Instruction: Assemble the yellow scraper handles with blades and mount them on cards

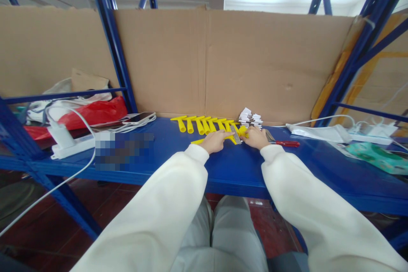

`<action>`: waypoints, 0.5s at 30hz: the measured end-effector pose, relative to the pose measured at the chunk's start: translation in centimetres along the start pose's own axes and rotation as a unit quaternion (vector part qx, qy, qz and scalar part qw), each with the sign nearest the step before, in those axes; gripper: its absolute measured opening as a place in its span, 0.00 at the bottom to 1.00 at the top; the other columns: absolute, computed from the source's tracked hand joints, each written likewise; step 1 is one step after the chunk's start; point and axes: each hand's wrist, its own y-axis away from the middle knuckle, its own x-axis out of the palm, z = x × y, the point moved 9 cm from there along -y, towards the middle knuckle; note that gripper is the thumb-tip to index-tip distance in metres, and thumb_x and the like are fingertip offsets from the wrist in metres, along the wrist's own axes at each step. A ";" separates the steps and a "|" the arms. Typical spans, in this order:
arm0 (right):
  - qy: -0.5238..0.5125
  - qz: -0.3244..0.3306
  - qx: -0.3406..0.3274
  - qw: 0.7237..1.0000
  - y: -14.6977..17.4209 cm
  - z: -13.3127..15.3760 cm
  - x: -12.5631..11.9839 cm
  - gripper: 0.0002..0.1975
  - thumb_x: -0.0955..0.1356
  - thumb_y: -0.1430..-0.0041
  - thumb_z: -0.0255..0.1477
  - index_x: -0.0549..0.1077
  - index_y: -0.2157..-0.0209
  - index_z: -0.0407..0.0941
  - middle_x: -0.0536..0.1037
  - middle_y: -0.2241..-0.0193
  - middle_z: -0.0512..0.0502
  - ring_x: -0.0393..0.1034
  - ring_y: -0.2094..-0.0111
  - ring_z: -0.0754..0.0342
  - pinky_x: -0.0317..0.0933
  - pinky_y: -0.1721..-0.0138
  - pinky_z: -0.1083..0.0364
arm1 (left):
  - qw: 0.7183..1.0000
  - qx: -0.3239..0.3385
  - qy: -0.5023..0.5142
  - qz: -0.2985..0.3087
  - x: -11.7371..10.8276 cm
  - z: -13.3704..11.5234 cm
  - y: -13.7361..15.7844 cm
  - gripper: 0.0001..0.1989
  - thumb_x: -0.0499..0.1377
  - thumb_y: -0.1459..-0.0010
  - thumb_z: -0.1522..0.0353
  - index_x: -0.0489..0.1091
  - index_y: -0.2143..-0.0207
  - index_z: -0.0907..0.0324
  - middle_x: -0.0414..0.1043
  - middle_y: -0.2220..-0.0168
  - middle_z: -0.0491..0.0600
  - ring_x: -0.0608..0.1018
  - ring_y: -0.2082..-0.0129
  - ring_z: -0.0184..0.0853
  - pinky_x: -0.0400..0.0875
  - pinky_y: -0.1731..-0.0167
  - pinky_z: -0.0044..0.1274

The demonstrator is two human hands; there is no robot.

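Observation:
My left hand (pixel 214 141) is closed on a yellow-handled scraper (pixel 198 141), whose handle end sticks out to the left of it. A flat metal blade (pixel 236 135) shows between my two hands, with a bit of yellow beside it. My right hand (pixel 256 137) has its fingers curled down near the blade, touching a yellow piece (pixel 243 130); what lies under the fingers is hidden. Behind my hands stands a row of several yellow T-shaped handles (pixel 199 126). A pile of small white pieces (pixel 250 117) sits just beyond my right hand.
A red-handled tool (pixel 287 143) lies right of my right hand. On the left are a white power strip (pixel 75 145), a phone (pixel 139 118) and a red bag (pixel 105 110). A green packet (pixel 379 157) lies far right. Cardboard (pixel 255 63) walls the back of the blue shelf (pixel 181 161).

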 end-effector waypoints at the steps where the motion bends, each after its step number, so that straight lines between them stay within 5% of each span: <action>1: 0.004 -0.001 -0.002 1.000 0.0 0.1 -0.1 0.21 0.63 0.35 0.37 0.78 0.50 0.41 0.74 0.44 0.31 0.62 0.40 0.36 0.56 0.43 0.40 | 1.000 0.001 0.004 0.000 0.0 0.0 0.0 0.30 0.50 0.35 0.75 0.62 0.33 0.45 0.71 0.40 0.51 0.76 0.43 0.40 0.71 0.46 0.28; 9: 0.037 -0.015 -0.001 0.999 0.0 0.5 -0.3 0.20 0.59 0.36 0.27 0.78 0.51 0.36 0.77 0.48 0.28 0.67 0.43 0.38 0.56 0.44 0.41 | 1.000 0.006 0.005 0.000 0.3 0.0 -0.1 0.30 0.49 0.34 0.75 0.61 0.33 0.45 0.72 0.42 0.50 0.76 0.44 0.41 0.71 0.45 0.29; 15: 0.034 -0.023 0.014 0.999 -0.1 0.2 -0.3 0.18 0.62 0.36 0.30 0.78 0.51 0.38 0.78 0.49 0.29 0.69 0.44 0.39 0.56 0.45 0.44 | 1.000 0.012 0.002 0.000 0.3 -0.1 -0.1 0.31 0.49 0.35 0.76 0.62 0.33 0.46 0.72 0.41 0.50 0.75 0.42 0.40 0.71 0.44 0.29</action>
